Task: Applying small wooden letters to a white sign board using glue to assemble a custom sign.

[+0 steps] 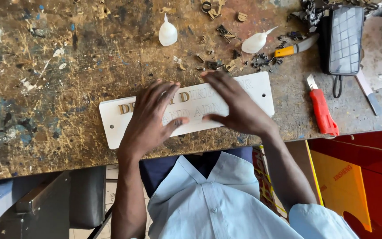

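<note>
A long white sign plate lies on the scarred wooden workbench, with gold letters set into its left part and empty engraved letters further right. My left hand rests flat on the plate's middle, fingers spread over the letters. My right hand lies flat on the plate's right half, fingers spread, thumb pointing left. Neither hand holds anything.
Two small white squeeze bottles and several loose gold letters lie behind the plate. A phone, an orange-handled knife and a red utility knife sit at right. Red and yellow boards stand below the bench edge.
</note>
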